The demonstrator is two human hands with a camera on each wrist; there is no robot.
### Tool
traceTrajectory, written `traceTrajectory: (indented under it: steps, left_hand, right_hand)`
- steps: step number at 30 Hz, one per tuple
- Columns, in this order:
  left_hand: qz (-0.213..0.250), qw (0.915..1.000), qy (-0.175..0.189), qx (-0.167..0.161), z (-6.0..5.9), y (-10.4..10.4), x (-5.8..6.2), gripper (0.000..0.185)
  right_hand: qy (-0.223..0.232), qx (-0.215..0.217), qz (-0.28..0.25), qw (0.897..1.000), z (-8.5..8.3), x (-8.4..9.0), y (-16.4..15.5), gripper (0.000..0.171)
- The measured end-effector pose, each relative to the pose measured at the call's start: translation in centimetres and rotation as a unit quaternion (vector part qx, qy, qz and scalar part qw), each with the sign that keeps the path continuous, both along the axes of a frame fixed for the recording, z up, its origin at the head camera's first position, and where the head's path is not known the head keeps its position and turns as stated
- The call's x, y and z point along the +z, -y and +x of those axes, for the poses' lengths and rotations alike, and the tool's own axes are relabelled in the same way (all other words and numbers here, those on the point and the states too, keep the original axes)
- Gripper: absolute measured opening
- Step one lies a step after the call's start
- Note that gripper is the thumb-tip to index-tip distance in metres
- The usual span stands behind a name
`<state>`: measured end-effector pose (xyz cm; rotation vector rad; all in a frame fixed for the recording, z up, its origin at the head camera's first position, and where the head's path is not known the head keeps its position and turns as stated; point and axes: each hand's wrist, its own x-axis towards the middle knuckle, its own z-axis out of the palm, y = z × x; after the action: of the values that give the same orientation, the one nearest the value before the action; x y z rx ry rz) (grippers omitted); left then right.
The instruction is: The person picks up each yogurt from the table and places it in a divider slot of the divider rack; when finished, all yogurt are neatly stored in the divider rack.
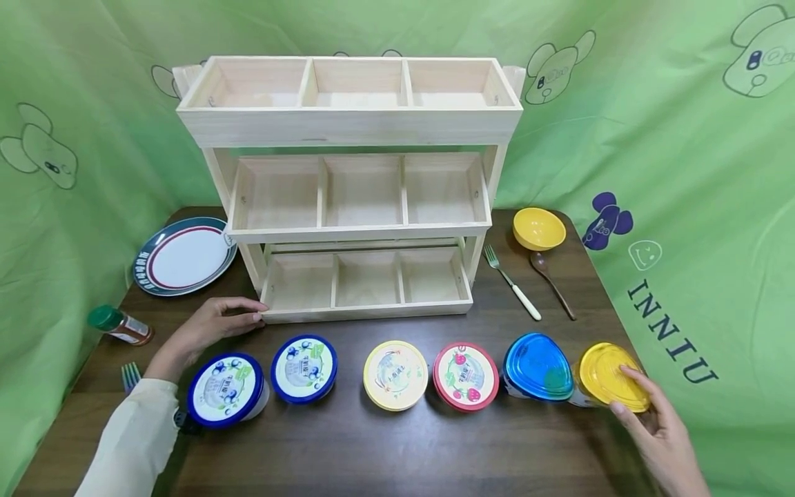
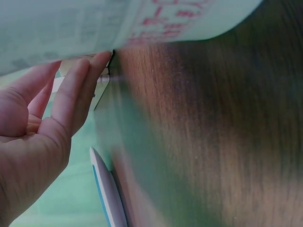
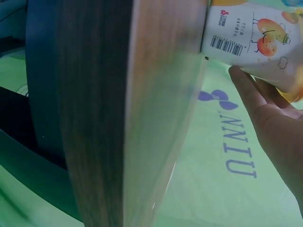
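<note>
Standing at the back of the worktop [image 1: 348, 459], the three-tier wooden shelf [image 1: 354, 128] could shift or rock if the left hand [image 1: 214, 326] pushes hard. Its fingers are nearly straight, resting at the lowest tier's front-left corner, no real grip visible. Right hand [image 1: 663, 426]: thumb and fingers spread, touching the right side of the yellow-lidded tub [image 1: 611, 376], not wrapped round it as far as seen. That tub is last in the row, near the worktop's right edge; an outward nudge could send it over, an inward one could bump the blue-lidded tub [image 1: 537, 366] just beside it. Left sleeve [image 1: 133, 431] lies close to the leftmost blueberry tub [image 1: 223, 390]; a careless pull back might knock it.

Others, big to small: plate [image 1: 189, 259] left of shelf, behind the left hand; second blueberry tub [image 1: 304, 369], cream-lidded tub [image 1: 395, 376] and red-rimmed tub [image 1: 466, 377] in front of the shelf, likely in the way of a low sweep from the right. Yellow bowl [image 1: 539, 236] back right, wooden spoon [image 1: 554, 286] and white-handled fork [image 1: 513, 284] in front of it, green-capped jar [image 1: 122, 326] lying far left. Smallest visible bit: another fork [image 1: 130, 377], mostly hidden by the left arm.
</note>
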<state>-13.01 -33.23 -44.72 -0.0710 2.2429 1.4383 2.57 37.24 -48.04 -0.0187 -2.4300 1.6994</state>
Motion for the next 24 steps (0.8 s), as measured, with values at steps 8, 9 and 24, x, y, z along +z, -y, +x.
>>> traceTrajectory:
  steps: [8, 9, 24]
  left_hand:
    - [0.006, 0.9999, 0.014, 0.003, -0.1, 0.1, 0.4, 0.040]
    - [0.007, 0.9999, 0.014, 0.002, -0.2, 0.1, 0.4, 0.040]
    - [-0.019, 0.9998, 0.000, 0.006, -0.4, -0.2, -0.1, 0.039]
  right_hand:
    - [-0.058, 0.030, -0.065, 0.996, -0.1, -0.1, -0.2, 0.062]
    - [-0.058, 0.030, -0.066, 0.996, -0.1, 0.0, -0.2, 0.062]
    - [-0.067, 0.014, -0.047, 0.997, -1.2, 2.8, -1.5, 0.066]
